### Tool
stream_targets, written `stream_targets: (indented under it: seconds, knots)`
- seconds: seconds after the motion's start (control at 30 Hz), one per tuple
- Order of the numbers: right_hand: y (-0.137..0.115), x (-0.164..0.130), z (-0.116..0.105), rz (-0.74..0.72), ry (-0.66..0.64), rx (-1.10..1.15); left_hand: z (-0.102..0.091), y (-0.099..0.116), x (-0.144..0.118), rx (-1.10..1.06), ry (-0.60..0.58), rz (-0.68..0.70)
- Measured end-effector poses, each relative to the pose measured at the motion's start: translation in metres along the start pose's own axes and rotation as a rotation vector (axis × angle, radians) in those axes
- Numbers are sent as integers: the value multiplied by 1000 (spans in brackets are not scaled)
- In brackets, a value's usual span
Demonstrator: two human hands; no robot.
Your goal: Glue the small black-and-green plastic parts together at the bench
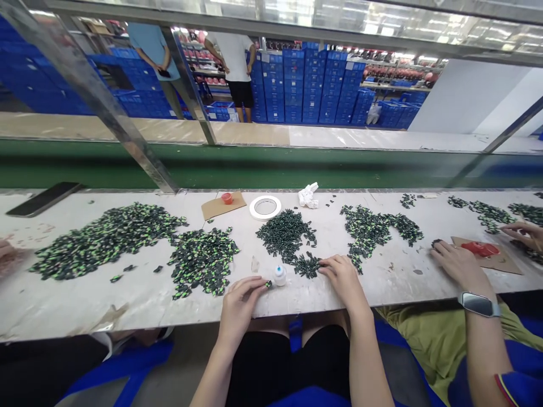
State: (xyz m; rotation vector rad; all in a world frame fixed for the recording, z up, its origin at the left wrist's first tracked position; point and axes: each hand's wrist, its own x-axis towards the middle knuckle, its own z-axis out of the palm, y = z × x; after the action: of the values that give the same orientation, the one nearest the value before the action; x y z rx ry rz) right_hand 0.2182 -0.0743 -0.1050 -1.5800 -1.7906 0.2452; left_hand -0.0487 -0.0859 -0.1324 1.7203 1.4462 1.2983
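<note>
White worktable (382, 282), green belt (271, 167), blue crates (314, 85)

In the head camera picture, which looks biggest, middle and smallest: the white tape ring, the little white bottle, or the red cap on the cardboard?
1. White tape ring, clearly biggest.
2. Little white bottle.
3. Red cap.
The last two look close, and the bottle sits nearer the camera, so their order is unsure.

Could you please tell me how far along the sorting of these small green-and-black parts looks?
Looks done: the heap beside the left hand. In hand: that hand pinches one part by the small bottle; the right hand touches the dark pile. Left: large heaps.
</note>
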Motion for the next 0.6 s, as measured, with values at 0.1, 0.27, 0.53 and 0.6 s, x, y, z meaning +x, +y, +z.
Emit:
stream_targets:
  seconds: [0.1,0.27,0.53,0.6]
  knots:
    - [-5,1,2,36,-20,7,-2,3,-1,-62,17,-33]
    - [-12,-8,-12,120,84,91,-5,18,-4,-150,53,-75]
    - [-79,-42,-1,326,229,545,0,63,-17,-178,33,103]
    - [-96,-46,4,325,191,591,3,72,-17,-170,16,142]
